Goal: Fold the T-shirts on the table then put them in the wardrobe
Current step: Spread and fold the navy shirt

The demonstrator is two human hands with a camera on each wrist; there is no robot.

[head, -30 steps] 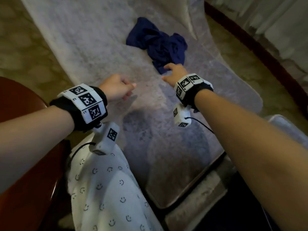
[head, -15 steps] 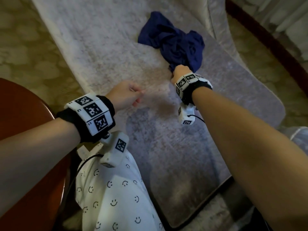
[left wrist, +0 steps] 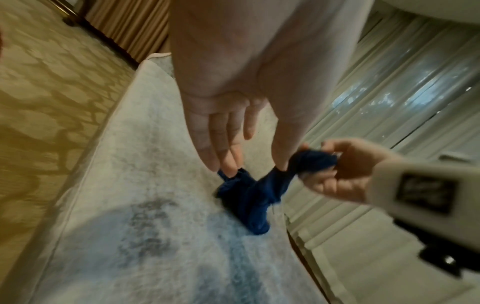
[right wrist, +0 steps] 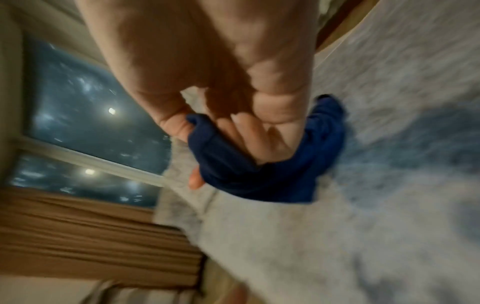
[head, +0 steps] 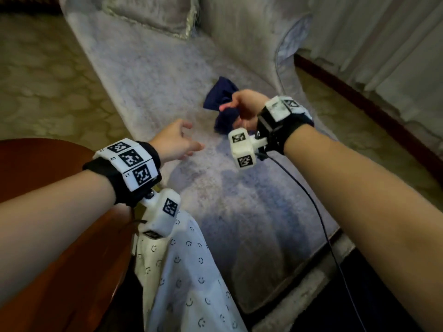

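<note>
At the far left sat a reddish wooden table edge (head: 60,271), with a white smiley-print garment (head: 187,279) hanging just beside it. Your left hand (head: 176,142) hovered over the grey plush surface (head: 148,75), fingers straight and relaxed, holding nothing. To its right, your right hand (head: 244,107) had its fingers and thumb curled round the crumpled navy T-shirt (head: 224,111), bunching one end up while the rest trailed down onto the plush surface.
</note>
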